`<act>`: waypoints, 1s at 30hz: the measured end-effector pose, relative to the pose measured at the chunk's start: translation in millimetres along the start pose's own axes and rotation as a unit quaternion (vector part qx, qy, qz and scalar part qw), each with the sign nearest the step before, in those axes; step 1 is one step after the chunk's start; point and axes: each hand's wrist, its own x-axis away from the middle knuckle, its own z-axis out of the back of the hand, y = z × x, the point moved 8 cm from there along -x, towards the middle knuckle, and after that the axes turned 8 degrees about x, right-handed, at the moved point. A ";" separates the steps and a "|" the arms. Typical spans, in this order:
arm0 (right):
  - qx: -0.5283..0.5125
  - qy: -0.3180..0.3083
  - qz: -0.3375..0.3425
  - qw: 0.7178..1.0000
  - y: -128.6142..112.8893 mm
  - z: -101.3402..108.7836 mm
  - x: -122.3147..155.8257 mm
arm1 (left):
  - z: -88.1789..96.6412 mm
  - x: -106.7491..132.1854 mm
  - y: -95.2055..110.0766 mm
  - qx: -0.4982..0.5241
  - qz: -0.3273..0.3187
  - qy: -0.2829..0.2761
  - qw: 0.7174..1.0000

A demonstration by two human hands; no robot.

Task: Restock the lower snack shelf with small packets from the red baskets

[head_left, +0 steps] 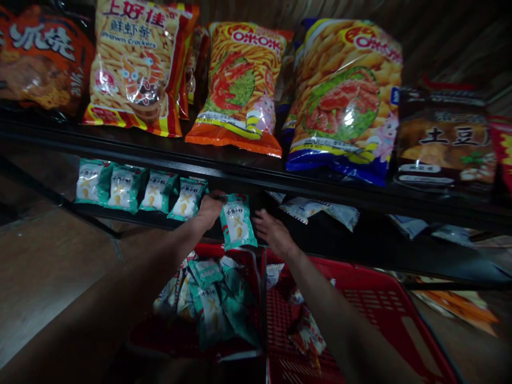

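Note:
At the left edge of a small green-and-white snack bag [239, 223] is my left hand [211, 209], its fingers closed on the upper corner and partly hidden there. The bag stands nearly upright at the front of the lower shelf [288, 234]. Just to its right, my right hand [273, 230] is open, fingers apart and holding nothing. Several matching green snack bags [124, 188] stand in a row on the shelf to the left. More such bags [212, 312] lie in the red basket [256, 277] below my hands.
A second red basket [384, 298] with a few packets [308, 330] stands below my right arm. Large snack bags, among them prawn crackers [136, 69], line the upper shelf [160, 152], which overhangs the lower one. White-and-blue packets [320, 209] lie further right on the lower shelf.

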 end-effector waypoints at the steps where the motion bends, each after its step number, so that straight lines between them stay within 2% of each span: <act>1: -0.039 -0.025 -0.009 0.999 4.8 -7.5 5.8 | -3.1 -5.6 3.2 -0.005 -0.008 0.006 1.000; 4: -0.083 -0.059 -0.005 0.995 12.2 -20.0 15.8 | -13.5 -16.1 8.9 -0.014 -0.015 0.002 1.000; 8: -0.105 -0.001 0.000 0.995 19.2 -19.1 11.6 | -19.3 -11.8 11.2 -0.009 -0.028 -0.021 0.999; 10: -0.111 0.033 0.017 0.993 20.3 -17.3 7.5 | -20.8 -1.7 5.5 0.012 -0.017 -0.052 0.998; 13: -0.114 0.063 0.031 0.991 22.4 -17.4 5.5 | -23.1 19.0 -14.7 0.055 0.055 -0.101 0.992; 16: -0.108 0.066 0.031 0.991 21.4 -20.4 10.6 | -21.5 36.4 -29.6 0.097 0.102 -0.111 0.984; 19: -0.127 0.071 0.021 0.989 14.1 -20.2 22.0 | -18.5 46.3 -29.3 0.130 0.096 -0.118 0.980; 24: -0.184 0.044 0.014 0.982 -4.4 -23.8 40.9 | -19.4 70.6 -21.3 0.131 0.126 -0.189 0.965; 27: -0.212 0.082 0.009 0.974 -7.8 -22.7 54.3 | -11.9 89.8 -14.1 0.132 0.137 -0.162 0.968; 30: -0.231 0.134 0.018 0.964 -12.6 -20.8 78.3 | 1.3 115.5 -4.8 0.126 0.142 -0.102 0.976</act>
